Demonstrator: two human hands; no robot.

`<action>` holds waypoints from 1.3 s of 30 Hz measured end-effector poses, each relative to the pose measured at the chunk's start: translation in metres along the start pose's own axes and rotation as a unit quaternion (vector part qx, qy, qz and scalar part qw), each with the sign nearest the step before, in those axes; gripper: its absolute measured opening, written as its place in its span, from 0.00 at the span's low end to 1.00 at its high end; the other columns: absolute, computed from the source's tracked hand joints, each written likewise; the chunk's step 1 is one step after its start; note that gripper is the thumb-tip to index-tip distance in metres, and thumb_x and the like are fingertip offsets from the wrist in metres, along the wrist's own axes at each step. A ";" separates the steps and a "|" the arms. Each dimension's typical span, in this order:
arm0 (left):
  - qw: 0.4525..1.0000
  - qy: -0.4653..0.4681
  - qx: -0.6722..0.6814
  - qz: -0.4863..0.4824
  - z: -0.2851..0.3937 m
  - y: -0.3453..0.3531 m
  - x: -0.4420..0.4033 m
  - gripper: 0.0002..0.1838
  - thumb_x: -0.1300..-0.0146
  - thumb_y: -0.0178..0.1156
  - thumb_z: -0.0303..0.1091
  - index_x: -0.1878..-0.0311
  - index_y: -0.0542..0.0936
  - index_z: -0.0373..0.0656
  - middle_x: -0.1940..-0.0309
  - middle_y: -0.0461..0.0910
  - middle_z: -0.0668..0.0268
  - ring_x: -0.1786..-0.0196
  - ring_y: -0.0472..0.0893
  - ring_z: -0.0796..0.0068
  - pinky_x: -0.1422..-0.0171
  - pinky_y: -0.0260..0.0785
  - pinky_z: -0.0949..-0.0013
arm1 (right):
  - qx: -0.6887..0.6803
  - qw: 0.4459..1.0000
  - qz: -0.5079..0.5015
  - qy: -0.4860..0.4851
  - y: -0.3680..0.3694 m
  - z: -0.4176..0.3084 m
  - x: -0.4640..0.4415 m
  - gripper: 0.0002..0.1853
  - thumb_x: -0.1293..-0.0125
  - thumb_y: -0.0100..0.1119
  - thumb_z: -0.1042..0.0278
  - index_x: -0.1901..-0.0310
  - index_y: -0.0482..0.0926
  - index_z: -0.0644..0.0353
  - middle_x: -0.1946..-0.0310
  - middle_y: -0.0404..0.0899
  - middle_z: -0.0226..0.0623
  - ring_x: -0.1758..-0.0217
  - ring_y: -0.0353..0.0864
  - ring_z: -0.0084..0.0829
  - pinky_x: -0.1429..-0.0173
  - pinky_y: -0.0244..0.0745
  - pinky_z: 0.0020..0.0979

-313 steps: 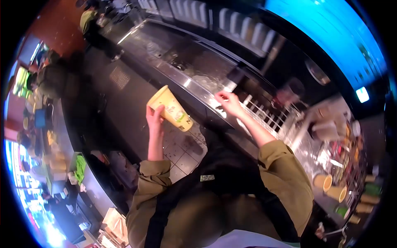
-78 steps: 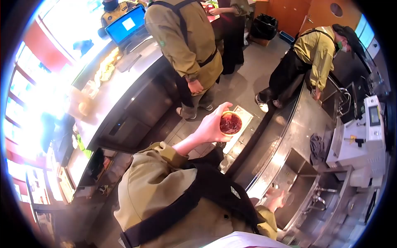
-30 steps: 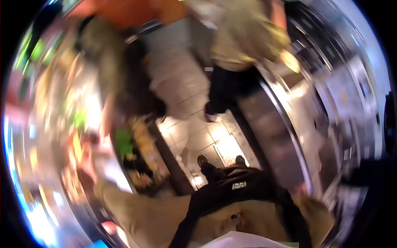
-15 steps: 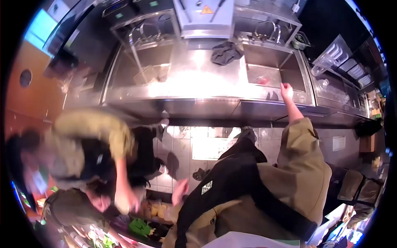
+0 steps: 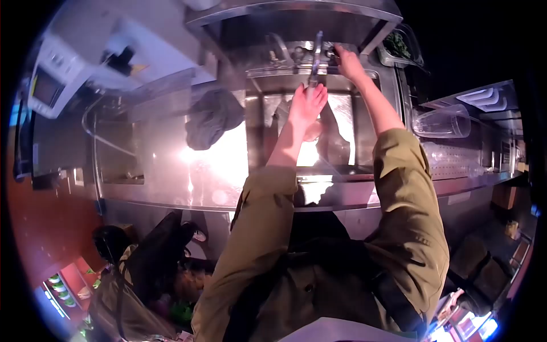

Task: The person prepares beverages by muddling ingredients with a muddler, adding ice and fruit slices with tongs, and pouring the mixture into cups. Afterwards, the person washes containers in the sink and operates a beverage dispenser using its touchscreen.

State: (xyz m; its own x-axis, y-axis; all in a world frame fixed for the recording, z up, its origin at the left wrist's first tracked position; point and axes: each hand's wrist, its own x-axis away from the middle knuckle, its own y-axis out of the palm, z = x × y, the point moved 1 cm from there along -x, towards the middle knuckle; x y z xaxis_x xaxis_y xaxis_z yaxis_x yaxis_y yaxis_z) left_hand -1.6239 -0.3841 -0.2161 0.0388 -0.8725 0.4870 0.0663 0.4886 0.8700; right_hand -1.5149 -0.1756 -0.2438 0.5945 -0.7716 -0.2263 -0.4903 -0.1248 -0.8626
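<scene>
Under the faucet spout (image 5: 317, 54), my left hand (image 5: 308, 104) is held over the metal sink (image 5: 256, 134) with its fingers spread and nothing in its grasp. My right hand (image 5: 348, 64) reaches to the tap fittings behind the sink, its fingers at a knob on the right side. What exactly those fingers hold is too small to make out. A round, clear reddish item (image 5: 313, 131) lies in the sink, partly behind my left wrist.
A dark cloth (image 5: 212, 118) lies on the counter (image 5: 219, 195) left of the sink. A clear container (image 5: 444, 122) and a box of greens (image 5: 399, 48) are on the right. Another person (image 5: 122, 302) is at the lower left.
The view has turned and come closer to the sink. My left hand has moved from low beside the body to beneath the spout. My right hand has gone from the sink's front edge to the tap.
</scene>
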 end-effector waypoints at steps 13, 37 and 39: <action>0.713 -0.040 -0.503 0.487 0.035 -0.225 0.025 0.32 0.48 0.73 0.37 0.45 0.66 0.36 0.57 0.73 0.61 0.60 0.75 0.73 0.66 0.71 0.68 | 0.019 0.947 -0.312 0.070 0.226 -0.025 0.220 0.21 0.43 0.57 0.71 0.46 0.72 0.63 0.52 0.73 0.54 0.44 0.71 0.54 0.38 0.67 0.45; 0.975 -0.155 -0.150 0.058 -0.033 -0.177 -0.041 0.38 0.35 0.44 0.67 0.38 0.71 0.41 0.48 0.77 0.53 0.48 0.78 0.54 0.44 0.74 0.55 | -0.194 0.919 -0.048 0.341 0.067 -0.047 0.264 0.27 0.41 0.58 0.65 0.40 0.68 0.63 0.43 0.68 0.55 0.38 0.67 0.52 0.34 0.63 0.46; 0.947 -0.218 -0.218 0.094 -0.015 -0.172 -0.033 0.38 0.38 0.47 0.70 0.41 0.72 0.44 0.51 0.77 0.57 0.49 0.79 0.56 0.45 0.74 0.53 | -0.190 0.916 -0.073 0.346 0.076 -0.039 0.254 0.27 0.41 0.58 0.64 0.40 0.68 0.63 0.42 0.68 0.55 0.37 0.66 0.52 0.33 0.62 0.46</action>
State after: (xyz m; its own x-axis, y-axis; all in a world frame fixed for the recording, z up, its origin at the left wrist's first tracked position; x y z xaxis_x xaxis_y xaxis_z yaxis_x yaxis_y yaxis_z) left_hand -1.6221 -0.4396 -0.3832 -0.3177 -0.6412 0.6986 0.5085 0.5066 0.6962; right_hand -1.4261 -0.4059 -0.3489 0.1897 -0.9236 0.3330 -0.7019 -0.3648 -0.6118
